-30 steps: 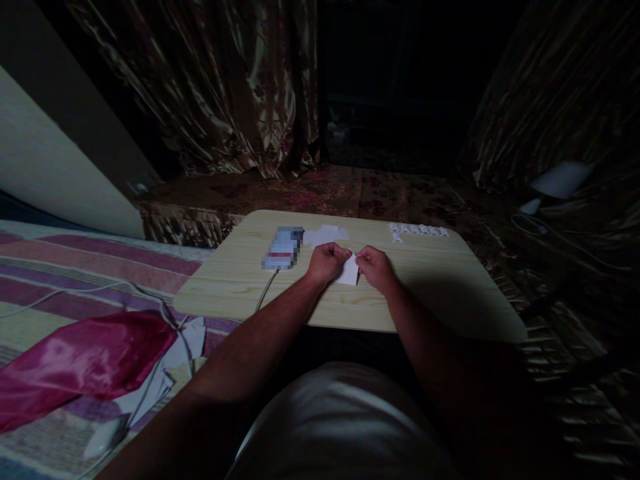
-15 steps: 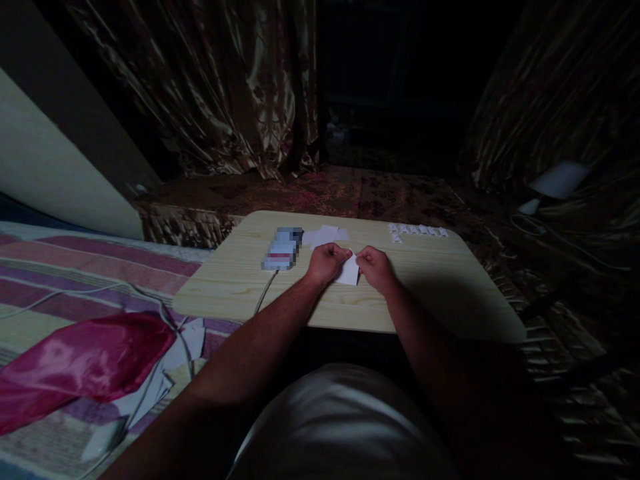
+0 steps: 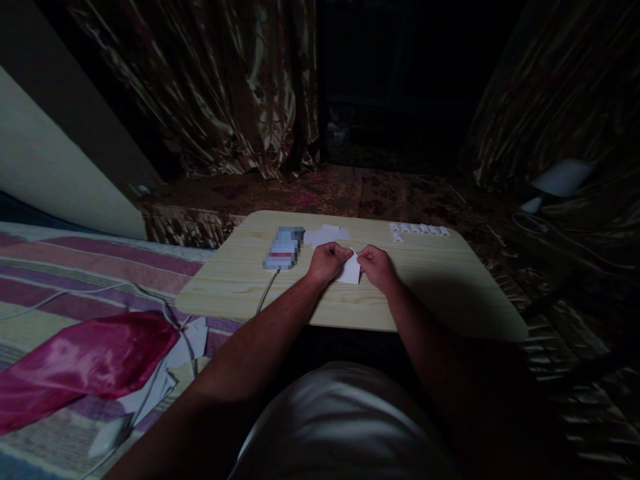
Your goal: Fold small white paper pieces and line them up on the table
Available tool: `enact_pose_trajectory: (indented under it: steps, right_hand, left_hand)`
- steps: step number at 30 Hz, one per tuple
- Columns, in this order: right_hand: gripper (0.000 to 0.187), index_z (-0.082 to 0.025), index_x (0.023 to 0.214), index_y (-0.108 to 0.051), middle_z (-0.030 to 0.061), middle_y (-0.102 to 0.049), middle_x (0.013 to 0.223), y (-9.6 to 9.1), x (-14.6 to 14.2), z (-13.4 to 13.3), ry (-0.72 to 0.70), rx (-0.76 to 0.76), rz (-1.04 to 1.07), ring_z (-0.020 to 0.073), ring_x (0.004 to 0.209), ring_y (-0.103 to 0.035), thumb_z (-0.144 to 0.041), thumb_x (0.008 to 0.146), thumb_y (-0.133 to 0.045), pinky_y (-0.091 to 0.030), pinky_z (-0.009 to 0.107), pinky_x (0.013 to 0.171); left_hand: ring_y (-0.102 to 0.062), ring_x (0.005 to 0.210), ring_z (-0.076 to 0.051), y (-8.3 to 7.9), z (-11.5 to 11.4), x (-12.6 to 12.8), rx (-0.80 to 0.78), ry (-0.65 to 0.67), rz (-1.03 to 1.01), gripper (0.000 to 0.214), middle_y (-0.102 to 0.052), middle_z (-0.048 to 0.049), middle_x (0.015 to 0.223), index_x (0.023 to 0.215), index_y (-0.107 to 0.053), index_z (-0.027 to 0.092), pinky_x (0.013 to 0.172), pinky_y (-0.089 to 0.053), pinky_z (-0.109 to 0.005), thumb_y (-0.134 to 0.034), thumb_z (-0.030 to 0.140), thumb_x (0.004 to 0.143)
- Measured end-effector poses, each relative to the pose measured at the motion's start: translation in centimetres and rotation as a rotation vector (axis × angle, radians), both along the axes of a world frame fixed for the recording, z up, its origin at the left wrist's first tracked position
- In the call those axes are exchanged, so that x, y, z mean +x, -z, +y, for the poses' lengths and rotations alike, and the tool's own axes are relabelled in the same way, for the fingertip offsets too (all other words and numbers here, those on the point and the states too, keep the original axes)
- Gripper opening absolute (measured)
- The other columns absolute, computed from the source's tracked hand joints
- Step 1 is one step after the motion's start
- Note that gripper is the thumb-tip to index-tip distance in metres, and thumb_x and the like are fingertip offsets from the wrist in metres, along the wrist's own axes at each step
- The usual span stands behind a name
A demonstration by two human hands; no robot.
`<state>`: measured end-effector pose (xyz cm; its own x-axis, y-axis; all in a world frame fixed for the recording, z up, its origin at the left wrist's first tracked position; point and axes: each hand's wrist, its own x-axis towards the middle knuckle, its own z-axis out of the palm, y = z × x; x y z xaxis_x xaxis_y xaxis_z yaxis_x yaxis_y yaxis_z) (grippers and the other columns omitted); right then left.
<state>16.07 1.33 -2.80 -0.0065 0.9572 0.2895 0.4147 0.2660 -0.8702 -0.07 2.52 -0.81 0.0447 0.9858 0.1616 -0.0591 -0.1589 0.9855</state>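
A small white piece of paper (image 3: pixel 351 271) is between my hands, just above or on the light wooden table (image 3: pixel 280 297). My left hand (image 3: pixel 329 260) pinches its upper left part, thumb on top. On its right edge, my right hand (image 3: pixel 377 265) closes with thumb and finger. Both hands hide parts of the sheet, so any fold under the fingers cannot be made out. Beyond my left hand lie loose white paper sheets (image 3: pixel 327 233). Several small folded white paper pieces (image 3: pixel 423 229) stand in a row at the table's far right, with one more below the row.
A blurred-out phone-like device (image 3: pixel 284 248) with a cable (image 3: pixel 267 290) lies on the table's left. Left of the table, a striped bed holds a shiny pink cloth (image 3: pixel 95 357), papers (image 3: pixel 155 393) and a white adapter (image 3: pixel 111 435). A lamp (image 3: pixel 563 179) stands at right.
The view has shifted very slightly. Both hands keep the same grip on the paper, with hardly any visible movement.
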Motion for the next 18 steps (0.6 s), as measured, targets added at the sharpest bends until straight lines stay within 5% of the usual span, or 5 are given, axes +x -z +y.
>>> enact_pose_trajectory:
  steps: [18]
  right_hand:
    - [0.007,-0.022,0.069,-0.055,-0.0054,-0.056,0.053,0.0,-0.3,0.1,0.005,0.018,0.200,0.0126,0.050,-0.053,-0.028,0.071,-0.056,-0.038,0.022,0.048]
  left_hand:
    - [-0.044,0.051,-0.009,1.0,0.6,0.0,0.031,-0.015,0.065,0.030,-0.057,0.0011,0.058,0.062,-0.059,0.015,0.052,-0.035,-0.024,-0.073,0.041,0.066]
